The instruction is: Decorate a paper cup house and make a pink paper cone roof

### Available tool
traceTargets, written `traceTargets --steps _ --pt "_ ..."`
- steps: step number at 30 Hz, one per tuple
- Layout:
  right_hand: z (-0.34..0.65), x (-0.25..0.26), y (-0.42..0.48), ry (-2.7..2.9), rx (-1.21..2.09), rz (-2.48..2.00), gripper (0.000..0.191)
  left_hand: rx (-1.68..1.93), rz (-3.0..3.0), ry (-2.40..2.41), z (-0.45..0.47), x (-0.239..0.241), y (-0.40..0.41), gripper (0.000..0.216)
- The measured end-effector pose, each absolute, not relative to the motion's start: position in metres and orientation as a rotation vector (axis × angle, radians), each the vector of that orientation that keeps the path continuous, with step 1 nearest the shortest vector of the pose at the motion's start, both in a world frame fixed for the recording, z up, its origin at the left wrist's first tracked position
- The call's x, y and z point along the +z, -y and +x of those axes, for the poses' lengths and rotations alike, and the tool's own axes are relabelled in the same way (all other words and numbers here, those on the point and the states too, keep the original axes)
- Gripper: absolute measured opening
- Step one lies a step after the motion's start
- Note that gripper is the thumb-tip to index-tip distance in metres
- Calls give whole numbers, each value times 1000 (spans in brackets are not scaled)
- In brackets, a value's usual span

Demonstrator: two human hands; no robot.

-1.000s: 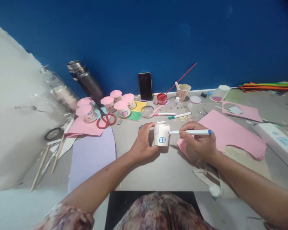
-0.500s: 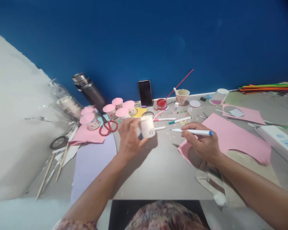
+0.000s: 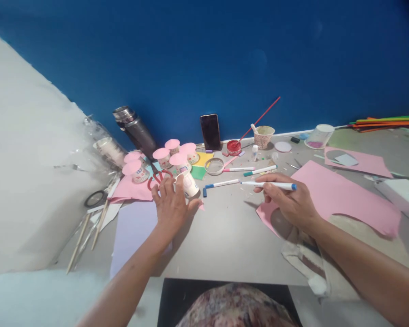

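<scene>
My left hand (image 3: pixel 172 206) has its fingers spread beside a small white paper cup (image 3: pixel 190 185), which leans with its mouth toward the upper left. The index finger overlaps the cup's left side and the thumb lies below it; firm contact is unclear. Just behind these fingers are red-handled scissors (image 3: pixel 161 177). My right hand (image 3: pixel 291 200) pinches a white felt-tip marker (image 3: pixel 276 185) with a blue end, its uncapped tip pointing left. Near that tip lies a blue marker (image 3: pixel 222 184), with a blue cap (image 3: pixel 205 192) on the table beside the cup.
Several paper cups topped with pink discs (image 3: pixel 180 159) stand at the back left by a dark flask (image 3: pixel 136 131). A phone (image 3: pixel 210 131) leans on the blue wall. A tape roll (image 3: pixel 214 166), green marker (image 3: pixel 261 170) and pink paper (image 3: pixel 347 195) lie around.
My left hand has moved left and down with the cup, and its fingers have spread. My right hand still holds the marker. The view has shifted slightly.
</scene>
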State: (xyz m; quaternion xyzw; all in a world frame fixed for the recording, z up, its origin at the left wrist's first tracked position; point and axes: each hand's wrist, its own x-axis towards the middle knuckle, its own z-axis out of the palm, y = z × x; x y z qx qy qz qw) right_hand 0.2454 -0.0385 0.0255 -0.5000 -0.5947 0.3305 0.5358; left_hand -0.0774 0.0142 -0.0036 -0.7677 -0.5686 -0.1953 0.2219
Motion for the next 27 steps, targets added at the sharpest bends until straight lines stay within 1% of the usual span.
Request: traceTargets --steps 2,3,7,8,9,13,17,22,27 --pt "246 25 38 1427 815 -1166 29 -597 -2125 1513 -73 0 -4 82" --pt "246 25 38 1429 826 -1158 32 -641 -2124 1484 -69 2 2 77" --pt "246 26 39 1436 842 -1162 39 -727 -2243 1357 -47 11 21 42" --pt "246 26 39 1435 838 -1167 40 -708 -2296 1305 -43 12 23 35" --pt "247 27 39 1434 832 -1171 41 -690 -2330 1273 -41 14 22 32" --pt "247 25 38 1418 849 -1169 43 -770 -2346 1350 -51 22 5 38" --pt "248 23 38 1399 881 -1163 42 -864 -2344 1484 -68 29 -6 22" --pt "247 26 39 1401 867 -1176 41 -765 -2316 1537 -72 26 2 23" --pt "246 27 39 1408 867 -1164 42 -712 -2261 1537 -78 28 -8 29"
